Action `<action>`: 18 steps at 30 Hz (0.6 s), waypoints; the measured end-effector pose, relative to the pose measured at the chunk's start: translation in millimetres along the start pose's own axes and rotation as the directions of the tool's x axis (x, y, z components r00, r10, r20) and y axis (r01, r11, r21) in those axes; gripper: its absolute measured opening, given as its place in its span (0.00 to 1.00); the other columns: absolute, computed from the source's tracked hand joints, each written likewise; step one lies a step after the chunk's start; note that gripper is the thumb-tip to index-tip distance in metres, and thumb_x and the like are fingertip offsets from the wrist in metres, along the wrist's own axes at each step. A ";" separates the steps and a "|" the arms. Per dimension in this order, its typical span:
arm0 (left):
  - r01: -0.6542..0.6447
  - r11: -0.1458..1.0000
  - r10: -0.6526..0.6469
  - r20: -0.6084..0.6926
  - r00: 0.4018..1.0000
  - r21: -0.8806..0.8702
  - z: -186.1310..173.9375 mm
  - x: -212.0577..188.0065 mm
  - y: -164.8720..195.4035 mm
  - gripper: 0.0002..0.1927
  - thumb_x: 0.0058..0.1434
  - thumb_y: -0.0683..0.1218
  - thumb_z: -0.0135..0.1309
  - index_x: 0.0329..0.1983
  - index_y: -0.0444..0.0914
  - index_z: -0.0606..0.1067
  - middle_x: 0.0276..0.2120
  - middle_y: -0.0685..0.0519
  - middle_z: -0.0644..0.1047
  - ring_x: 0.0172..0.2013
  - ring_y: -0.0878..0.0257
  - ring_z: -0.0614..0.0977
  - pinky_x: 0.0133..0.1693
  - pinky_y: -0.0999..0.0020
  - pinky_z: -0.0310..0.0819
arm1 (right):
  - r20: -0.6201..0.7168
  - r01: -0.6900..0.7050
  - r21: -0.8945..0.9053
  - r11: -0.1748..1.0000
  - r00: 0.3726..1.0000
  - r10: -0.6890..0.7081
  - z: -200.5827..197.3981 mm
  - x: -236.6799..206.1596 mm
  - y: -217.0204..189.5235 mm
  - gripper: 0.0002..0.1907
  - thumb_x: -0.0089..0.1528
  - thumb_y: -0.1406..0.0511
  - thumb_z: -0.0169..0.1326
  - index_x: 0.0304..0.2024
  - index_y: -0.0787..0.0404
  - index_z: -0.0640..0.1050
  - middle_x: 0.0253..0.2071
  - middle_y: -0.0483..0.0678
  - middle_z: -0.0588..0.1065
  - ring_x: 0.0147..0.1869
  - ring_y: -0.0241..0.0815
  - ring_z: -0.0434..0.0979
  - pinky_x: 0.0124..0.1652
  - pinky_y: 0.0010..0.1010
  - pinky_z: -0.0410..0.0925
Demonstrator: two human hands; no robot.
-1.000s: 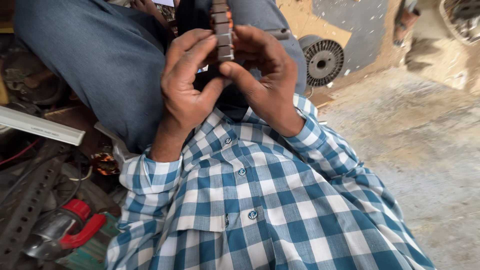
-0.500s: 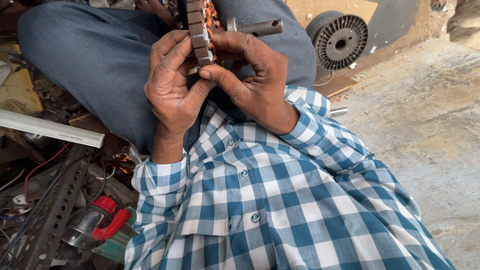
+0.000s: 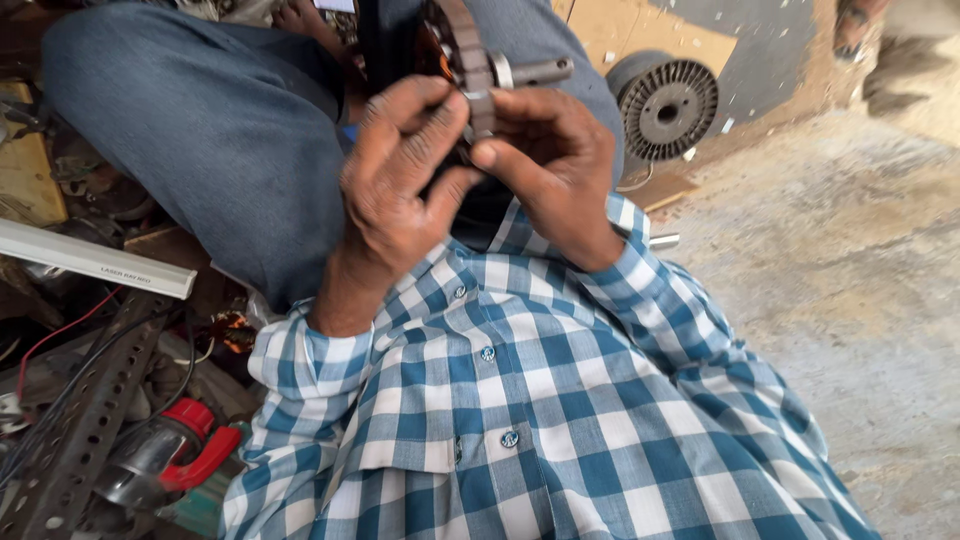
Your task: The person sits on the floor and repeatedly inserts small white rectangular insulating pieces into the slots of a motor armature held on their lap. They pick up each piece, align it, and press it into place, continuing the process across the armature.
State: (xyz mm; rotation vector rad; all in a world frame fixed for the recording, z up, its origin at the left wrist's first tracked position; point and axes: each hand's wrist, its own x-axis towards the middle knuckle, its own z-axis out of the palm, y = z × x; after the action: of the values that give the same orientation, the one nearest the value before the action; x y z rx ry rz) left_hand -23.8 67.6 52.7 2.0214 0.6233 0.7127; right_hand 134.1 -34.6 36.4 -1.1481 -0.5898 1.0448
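Above concrete floor (image 3: 880, 300), rotor (image 3: 478, 60) shaft rightward

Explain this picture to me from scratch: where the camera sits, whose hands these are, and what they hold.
There is no machine here. The camera is worn on a person's head and looks down at their own checked shirt, lap and two bare hands.

The left hand and the right hand together have a grip on a round metal motor part, a ribbed disc with a short shaft sticking out sideways. It is held up over the blue trouser leg.

Around them: a second ribbed motor core lies on the concrete floor beside a board. On the other side sit a perforated metal bar, a red-handled tool, wires and a white strip.
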 end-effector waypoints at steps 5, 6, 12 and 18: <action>-0.016 0.993 0.020 -0.037 0.999 0.121 15.1 5.2 13.8 0.34 0.63 0.38 0.74 0.69 0.38 0.71 0.64 0.48 0.70 0.59 0.56 0.79 0.60 0.68 0.82 | 0.016 -0.046 0.021 0.999 0.999 0.046 -21.0 -4.1 -8.1 0.15 0.70 0.72 0.64 0.57 0.66 0.76 0.50 0.51 0.80 0.52 0.38 0.82 0.55 0.28 0.78; -0.025 0.992 0.030 -0.039 0.999 0.125 16.9 5.6 13.6 0.33 0.62 0.39 0.74 0.68 0.37 0.71 0.63 0.48 0.70 0.58 0.56 0.79 0.59 0.68 0.81 | -0.002 -0.030 0.013 0.999 1.000 0.030 -20.8 -5.8 -5.5 0.14 0.70 0.72 0.63 0.57 0.66 0.76 0.50 0.52 0.80 0.52 0.38 0.82 0.55 0.29 0.78; -0.060 0.994 0.063 -0.033 0.997 0.095 24.1 4.7 5.6 0.32 0.66 0.40 0.74 0.69 0.36 0.71 0.63 0.47 0.70 0.55 0.61 0.81 0.57 0.70 0.83 | -0.054 0.027 0.031 0.999 0.998 -0.025 -19.4 -12.0 9.0 0.19 0.70 0.70 0.62 0.62 0.63 0.74 0.53 0.50 0.79 0.55 0.37 0.81 0.57 0.27 0.76; -0.102 0.977 0.110 -0.035 0.993 0.186 26.2 0.9 8.5 0.32 0.66 0.39 0.71 0.70 0.35 0.69 0.62 0.46 0.69 0.56 0.56 0.80 0.57 0.67 0.82 | -0.037 0.073 -0.017 0.997 0.997 -0.073 -22.8 -14.4 18.2 0.17 0.72 0.71 0.62 0.62 0.63 0.74 0.54 0.50 0.79 0.57 0.38 0.81 0.58 0.29 0.76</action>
State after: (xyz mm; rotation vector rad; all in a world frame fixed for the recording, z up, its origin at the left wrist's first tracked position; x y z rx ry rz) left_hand -3.9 49.1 48.5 2.2278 0.6305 0.7906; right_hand 140.2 -56.7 13.3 -1.1492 -0.6067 0.9559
